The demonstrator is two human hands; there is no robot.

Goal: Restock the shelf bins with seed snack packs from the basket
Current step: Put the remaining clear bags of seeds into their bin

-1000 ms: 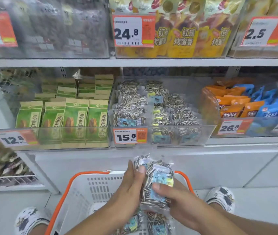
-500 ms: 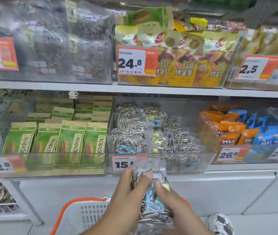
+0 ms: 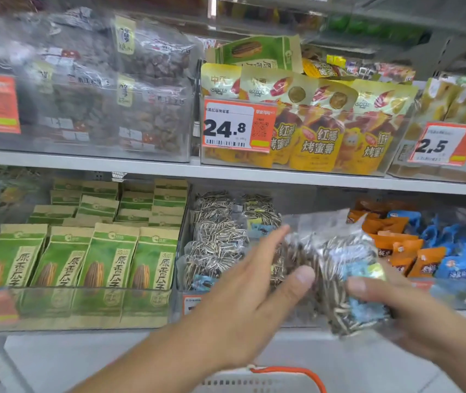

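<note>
A clear pack of striped sunflower seeds (image 3: 339,273) with a blue label is held up in front of the middle bin (image 3: 214,251) on the lower shelf, which holds several like packs. My right hand (image 3: 390,304) grips the pack from the right, thumb on its front. My left hand (image 3: 257,296) is at the pack's left side with fingers spread, thumb touching the pack. The white basket with an orange rim (image 3: 283,375) shows at the bottom edge.
Green seed bags (image 3: 90,256) fill the bin to the left, orange and blue packs (image 3: 424,251) the bin to the right. The upper shelf carries yellow sweet potato bags (image 3: 317,131) and clear nut packs (image 3: 98,89). Price tags hang on the bin fronts.
Both hands have lifted the seed pack from over the basket up to the middle bin and to the right. My left hand's fingers have opened off the pack.
</note>
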